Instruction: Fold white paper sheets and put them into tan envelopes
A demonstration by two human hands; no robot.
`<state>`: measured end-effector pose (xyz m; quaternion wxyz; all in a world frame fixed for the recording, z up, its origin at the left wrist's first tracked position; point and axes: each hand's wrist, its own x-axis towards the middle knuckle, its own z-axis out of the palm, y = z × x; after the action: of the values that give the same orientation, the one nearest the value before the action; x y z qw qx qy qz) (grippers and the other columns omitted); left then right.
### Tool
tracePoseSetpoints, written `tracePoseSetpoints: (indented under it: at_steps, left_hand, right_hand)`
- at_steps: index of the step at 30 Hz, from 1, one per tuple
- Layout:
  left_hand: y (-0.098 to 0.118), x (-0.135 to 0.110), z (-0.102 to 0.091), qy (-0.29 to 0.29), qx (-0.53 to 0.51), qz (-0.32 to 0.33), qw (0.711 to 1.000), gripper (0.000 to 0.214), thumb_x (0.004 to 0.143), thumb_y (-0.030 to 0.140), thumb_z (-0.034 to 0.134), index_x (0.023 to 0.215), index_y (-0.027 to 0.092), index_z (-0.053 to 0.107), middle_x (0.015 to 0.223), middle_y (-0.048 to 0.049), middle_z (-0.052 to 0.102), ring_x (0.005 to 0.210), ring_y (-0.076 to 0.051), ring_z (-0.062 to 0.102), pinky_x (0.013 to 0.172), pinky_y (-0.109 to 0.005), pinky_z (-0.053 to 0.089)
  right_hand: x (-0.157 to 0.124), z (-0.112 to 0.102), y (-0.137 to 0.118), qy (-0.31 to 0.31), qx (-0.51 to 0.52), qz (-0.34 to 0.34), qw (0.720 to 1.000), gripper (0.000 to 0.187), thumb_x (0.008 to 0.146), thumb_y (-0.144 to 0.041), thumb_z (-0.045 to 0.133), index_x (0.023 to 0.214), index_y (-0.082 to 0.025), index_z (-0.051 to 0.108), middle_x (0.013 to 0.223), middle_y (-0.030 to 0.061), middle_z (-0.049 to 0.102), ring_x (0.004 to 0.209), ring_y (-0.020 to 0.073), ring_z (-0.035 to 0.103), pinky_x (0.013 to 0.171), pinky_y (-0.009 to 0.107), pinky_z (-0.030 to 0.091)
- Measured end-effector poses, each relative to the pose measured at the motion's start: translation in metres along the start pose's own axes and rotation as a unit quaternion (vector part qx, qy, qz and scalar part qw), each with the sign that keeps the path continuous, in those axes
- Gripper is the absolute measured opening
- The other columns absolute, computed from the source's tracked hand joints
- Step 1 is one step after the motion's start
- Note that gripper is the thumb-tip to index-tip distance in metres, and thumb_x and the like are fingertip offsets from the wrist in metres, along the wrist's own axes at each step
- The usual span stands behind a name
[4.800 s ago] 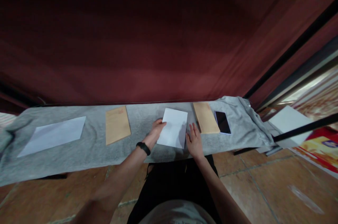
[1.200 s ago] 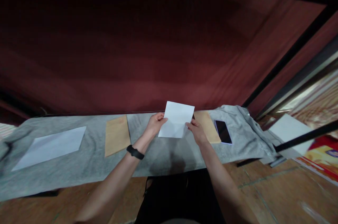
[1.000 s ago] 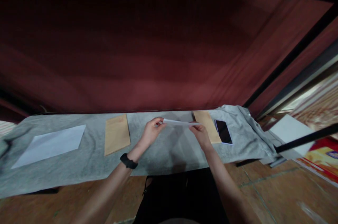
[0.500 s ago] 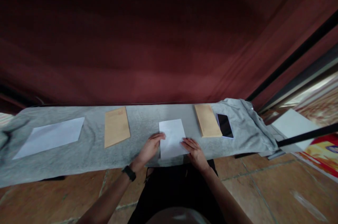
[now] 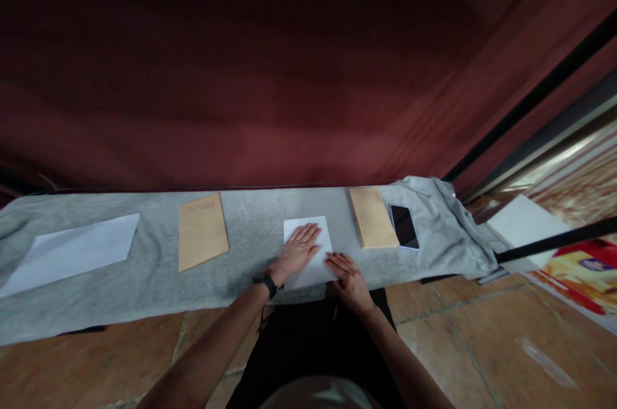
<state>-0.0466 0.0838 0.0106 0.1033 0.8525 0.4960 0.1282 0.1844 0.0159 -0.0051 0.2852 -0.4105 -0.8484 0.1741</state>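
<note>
A folded-looking white sheet of paper (image 5: 308,277) lies in front of me on the grey cloth. Flat on its middle rests my left hand (image 5: 299,249), fingers stretched out, covering part of the sheet. At the paper's right edge is my right hand (image 5: 349,279), its fingertips touching the edge and its fingers extended. To the left lies a brown envelope (image 5: 202,232). A thicker stack of brown envelopes (image 5: 373,219) is on the right, with a dark-screened phone (image 5: 405,227) beside it.
Another, wider white sheet (image 5: 72,253) lies at the far left of the cloth-covered bench (image 5: 159,293). A dark red curtain (image 5: 289,152) hangs behind. On the right are a black bar (image 5: 554,246), a white board (image 5: 525,222) and a red-and-yellow package (image 5: 588,274).
My left hand has moved from the sheet's left edge onto its middle and now lies flat there. My right hand stays at the right edge. The view has shifted slightly.
</note>
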Motion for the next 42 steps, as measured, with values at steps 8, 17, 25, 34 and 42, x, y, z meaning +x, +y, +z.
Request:
tracePoseSetpoints:
  at_steps: [8, 17, 25, 34, 42]
  left_hand:
    - [-0.046, -0.092, -0.024, 0.065, -0.182, -0.042, 0.98, 0.059, 0.085, 0.001, 0.036, 0.131, 0.025, 0.064, 0.142, -0.0033, 0.06, 0.137, -0.016, 0.049, 0.119, -0.043, 0.038]
    - [-0.016, -0.106, -0.024, 0.098, -0.205, -0.073, 0.971, 0.053, 0.08, 0.01, 0.062, 0.13, 0.027, 0.064, 0.142, -0.0052, 0.06, 0.136, -0.022, 0.051, 0.118, -0.048, 0.038]
    - [-0.02, -0.08, -0.013, 0.156, -0.195, -0.144, 0.958, 0.037, 0.082, 0.007, 0.057, 0.113, 0.022, 0.069, 0.115, -0.0068, 0.072, 0.113, -0.023, 0.064, 0.103, -0.043, 0.049]
    - [-0.007, -0.056, -0.015, 0.192, -0.195, -0.255, 0.927, 0.046, 0.091, 0.025, 0.056, 0.136, 0.017, 0.052, 0.092, -0.0053, 0.069, 0.087, -0.022, 0.067, 0.083, -0.036, 0.053]
    - [0.001, -0.048, -0.015, 0.205, -0.083, -0.262, 0.939, 0.065, 0.09, 0.023, 0.054, 0.152, 0.019, 0.033, 0.086, -0.0029, 0.066, 0.081, -0.022, 0.065, 0.081, -0.034, 0.05]
  right_hand:
    - [0.003, 0.008, 0.0, 0.061, 0.017, 0.043, 0.997, 0.066, 0.075, -0.002, 0.051, 0.136, -0.024, 0.061, 0.139, 0.0058, 0.062, 0.131, 0.0237, 0.055, 0.115, 0.049, 0.042]
    - [0.006, 0.005, -0.011, 0.066, 0.084, 0.083, 0.991, 0.049, 0.084, -0.011, 0.05, 0.124, -0.029, 0.069, 0.127, 0.0029, 0.07, 0.123, 0.0234, 0.06, 0.108, 0.044, 0.048]
    - [0.018, 0.008, -0.009, 0.098, 0.018, 0.124, 0.987, 0.033, 0.094, -0.018, 0.046, 0.12, -0.022, 0.067, 0.12, 0.0077, 0.07, 0.115, 0.0242, 0.062, 0.103, 0.043, 0.046]
    - [0.053, 0.017, -0.006, 0.116, -0.116, 0.223, 0.961, 0.027, 0.102, -0.034, 0.044, 0.096, -0.022, 0.068, 0.098, 0.0089, 0.071, 0.096, 0.0257, 0.062, 0.089, 0.039, 0.042]
    - [0.06, 0.025, -0.006, 0.122, -0.141, 0.233, 0.954, 0.028, 0.1, -0.027, 0.044, 0.117, -0.019, 0.064, 0.106, 0.0134, 0.07, 0.1, 0.0296, 0.058, 0.093, 0.045, 0.038]
